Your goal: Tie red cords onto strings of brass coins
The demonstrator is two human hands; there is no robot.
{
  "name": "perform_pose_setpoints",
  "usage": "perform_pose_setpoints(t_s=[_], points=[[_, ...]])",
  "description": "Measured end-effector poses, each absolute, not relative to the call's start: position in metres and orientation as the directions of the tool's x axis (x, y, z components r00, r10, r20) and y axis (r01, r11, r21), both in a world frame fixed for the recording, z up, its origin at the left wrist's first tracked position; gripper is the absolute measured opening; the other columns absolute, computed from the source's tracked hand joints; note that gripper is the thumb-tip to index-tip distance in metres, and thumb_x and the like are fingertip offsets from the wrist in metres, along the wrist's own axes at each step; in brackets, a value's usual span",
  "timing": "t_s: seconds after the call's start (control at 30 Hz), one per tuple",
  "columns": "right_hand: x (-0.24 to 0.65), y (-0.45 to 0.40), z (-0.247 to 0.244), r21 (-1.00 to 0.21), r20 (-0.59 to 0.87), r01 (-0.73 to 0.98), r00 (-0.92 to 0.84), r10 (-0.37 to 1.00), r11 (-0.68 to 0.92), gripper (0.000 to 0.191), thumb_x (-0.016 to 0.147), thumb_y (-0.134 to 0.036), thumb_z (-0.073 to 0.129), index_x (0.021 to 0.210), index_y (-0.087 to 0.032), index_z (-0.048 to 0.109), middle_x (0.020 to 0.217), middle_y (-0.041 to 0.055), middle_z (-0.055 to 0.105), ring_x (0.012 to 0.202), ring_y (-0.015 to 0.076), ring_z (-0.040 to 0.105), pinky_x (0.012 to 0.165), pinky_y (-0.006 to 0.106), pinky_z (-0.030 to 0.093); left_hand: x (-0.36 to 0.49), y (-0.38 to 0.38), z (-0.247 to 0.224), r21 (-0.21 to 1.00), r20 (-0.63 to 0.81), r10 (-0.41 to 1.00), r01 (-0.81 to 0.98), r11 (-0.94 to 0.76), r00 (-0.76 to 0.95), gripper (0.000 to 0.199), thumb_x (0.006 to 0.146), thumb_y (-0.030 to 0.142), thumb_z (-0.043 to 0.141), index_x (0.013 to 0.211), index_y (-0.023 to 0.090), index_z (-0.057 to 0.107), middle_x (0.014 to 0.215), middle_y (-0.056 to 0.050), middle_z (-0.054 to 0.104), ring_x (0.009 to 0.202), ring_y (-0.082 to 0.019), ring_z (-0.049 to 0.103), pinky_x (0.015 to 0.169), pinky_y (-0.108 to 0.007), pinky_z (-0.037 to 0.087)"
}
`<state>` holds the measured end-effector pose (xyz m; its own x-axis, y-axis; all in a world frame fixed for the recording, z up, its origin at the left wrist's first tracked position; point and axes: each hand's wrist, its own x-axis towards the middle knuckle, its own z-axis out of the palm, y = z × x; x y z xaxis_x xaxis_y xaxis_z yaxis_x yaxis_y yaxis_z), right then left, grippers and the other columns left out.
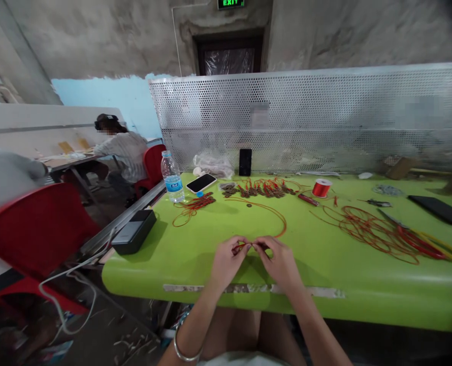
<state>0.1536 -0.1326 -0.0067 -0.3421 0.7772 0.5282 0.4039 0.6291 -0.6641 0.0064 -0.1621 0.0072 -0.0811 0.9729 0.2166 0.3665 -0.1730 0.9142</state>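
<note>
Close together above the green table (195, 244), my left hand (229, 256) and my right hand (275, 256) pinch a thin red cord (241, 246) between their fingertips. The fine detail of the cord between the fingers is too small to make out. Beyond the hands, a loop of orange-red cord (283, 218) curves over the tabletop. A small dark coin-like disc (249, 205) lies inside that curve. Further back sits a row of dark coin-like pieces (267, 189) with red cords tied to them.
At left stand a water bottle (173, 180) and a black box-shaped device (134, 231), near a white phone (201, 183). Right of the hands lie a red thread spool (322, 188), tangled red cord (366, 229) and scissors (420, 239). A perforated metal screen (305, 112) borders the back. Two people sit at left.
</note>
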Motion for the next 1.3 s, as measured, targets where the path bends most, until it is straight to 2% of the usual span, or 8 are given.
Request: perform_pose_setpoints(t_s=[0.4, 0.53, 0.63, 0.77, 0.87, 0.97, 1.13, 1.3], points=[[0.153, -0.133, -0.005, -0.653, 0.530, 0.383, -0.384, 0.756, 0.653, 0.013, 0.088, -0.024, 0.044, 0.088, -0.020, 0.056, 0.084, 0.0061, 0.063, 0.076, 0.0174, 0.061, 0.067, 0.028, 0.049, 0.007, -0.167, 0.003, 0.912, 0.249, 0.956, 0.370, -0.178, -0.154, 0.021, 0.077, 0.035, 0.055, 0.077, 0.015, 0.061, 0.055, 0.003, 0.049, 0.048, -0.009, 0.040, 0.046, -0.021, 0.029], [0.154, -0.132, -0.005, -0.678, 0.543, 0.397, -0.296, 0.786, 0.618, 0.013, 0.089, -0.025, 0.043, 0.088, -0.019, 0.054, 0.083, 0.0067, 0.063, 0.074, 0.0172, 0.061, 0.067, 0.028, 0.049, 0.003, -0.163, 0.007, 0.871, 0.277, 0.947, 0.457, -0.178, -0.160, 0.022, 0.079, 0.036, 0.053, 0.076, 0.015, 0.061, 0.050, 0.005, 0.045, 0.047, -0.010, 0.041, 0.045, -0.021, 0.029], [0.155, -0.132, -0.005, -0.712, 0.528, 0.402, -0.234, 0.816, 0.576, 0.015, 0.089, -0.027, 0.042, 0.087, -0.019, 0.054, 0.083, 0.0075, 0.063, 0.074, 0.0177, 0.061, 0.067, 0.029, 0.049, -0.018, -0.145, 0.022, 0.776, 0.285, 0.955, 0.605, -0.177, -0.086, 0.019, 0.076, 0.035, 0.057, 0.076, 0.017, 0.062, 0.056, 0.002, 0.055, 0.050, -0.012, 0.050, 0.048, -0.022, 0.038], [0.156, -0.131, -0.007, -0.747, 0.504, 0.382, -0.207, 0.838, 0.544, 0.015, 0.089, -0.028, 0.043, 0.087, -0.019, 0.055, 0.082, 0.0079, 0.064, 0.072, 0.0181, 0.062, 0.066, 0.029, 0.050, -0.073, -0.098, 0.067, 0.702, 0.450, 0.830, 0.705, -0.101, -0.330, 0.024, 0.073, 0.030, 0.061, 0.094, 0.018, 0.059, 0.101, -0.008, 0.064, 0.092, -0.021, 0.060, 0.081, -0.031, 0.048], [0.154, -0.130, -0.009, -0.752, 0.506, 0.371, -0.204, 0.838, 0.545, 0.015, 0.088, -0.026, 0.043, 0.086, -0.018, 0.055, 0.081, 0.0080, 0.064, 0.071, 0.0182, 0.062, 0.066, 0.029, 0.050, -0.120, -0.065, 0.101, 0.703, 0.536, 0.618, 0.709, 0.051, -0.575, 0.060, 0.074, 0.026, 0.061, 0.125, 0.007, 0.035, 0.138, -0.022, 0.034, 0.131, -0.031, 0.029, 0.105, -0.043, 0.028], [0.151, -0.129, -0.011, -0.757, 0.508, 0.355, -0.207, 0.836, 0.549, 0.014, 0.088, -0.025, 0.044, 0.085, -0.018, 0.055, 0.081, 0.0076, 0.064, 0.072, 0.0177, 0.062, 0.066, 0.028, 0.050, -0.158, -0.044, 0.118, 0.733, 0.523, 0.478, 0.658, 0.171, -0.706, 0.081, 0.071, 0.026, 0.064, 0.130, 0.000, 0.016, 0.143, -0.031, 0.018, 0.135, -0.040, 0.014, 0.107, -0.052, 0.019], [0.146, -0.128, -0.013, -0.768, 0.505, 0.339, -0.202, 0.839, 0.543, 0.014, 0.088, -0.023, 0.044, 0.083, -0.018, 0.056, 0.077, 0.0054, 0.064, 0.069, 0.0160, 0.062, 0.064, 0.025, 0.049, -0.191, -0.027, 0.117, 0.755, 0.422, 0.552, 0.616, 0.225, -0.719, 0.066, 0.067, 0.029, 0.067, 0.114, -0.002, 0.034, 0.123, -0.032, 0.048, 0.116, -0.041, 0.047, 0.095, -0.047, 0.040], [0.144, -0.127, -0.015, -0.747, 0.532, 0.347, -0.200, 0.823, 0.568, 0.014, 0.088, -0.023, 0.043, 0.081, -0.019, 0.055, 0.074, 0.0043, 0.063, 0.066, 0.0155, 0.061, 0.061, 0.024, 0.048, -0.192, -0.036, 0.122, 0.717, 0.466, 0.577, 0.668, 0.197, -0.671, 0.045, 0.073, 0.038, 0.057, 0.102, 0.008, 0.041, 0.114, -0.026, 0.058, 0.112, -0.043, 0.051, 0.090, -0.055, 0.042]])
